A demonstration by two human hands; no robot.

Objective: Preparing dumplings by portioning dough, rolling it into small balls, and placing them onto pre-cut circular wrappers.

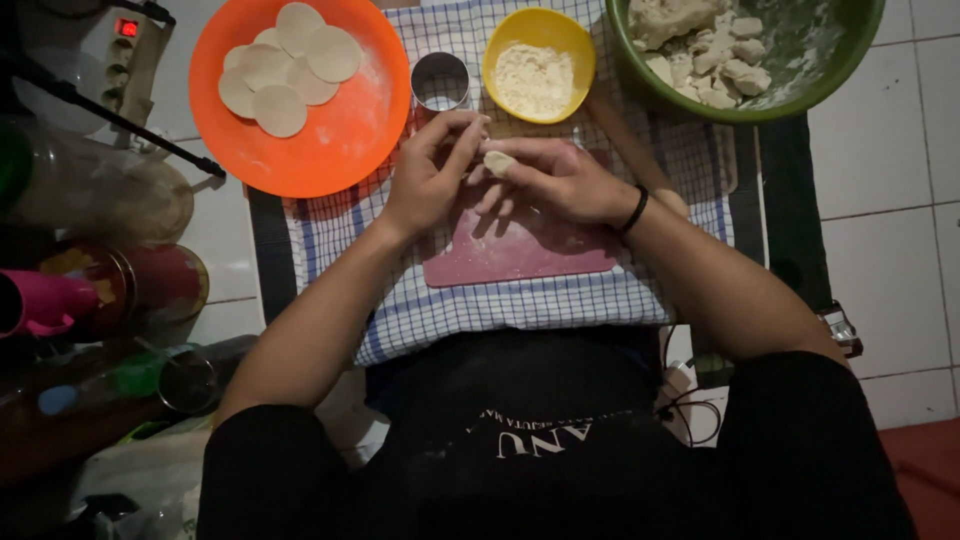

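Dough piece (497,161) sits pinched between right hand (560,180) and left hand (430,175), seemingly fingertips only.

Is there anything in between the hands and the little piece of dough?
Nothing visible. The small dough piece is already pinched between the fingertips of the left hand and the right hand, above the pink board. The metal ring cutter and yellow flour bowl sit farther away, not between them.

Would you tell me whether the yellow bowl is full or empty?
Partly full. The yellow bowl holds a layer of pale flour covering its bottom, well below the rim, with yellow wall showing all around it.
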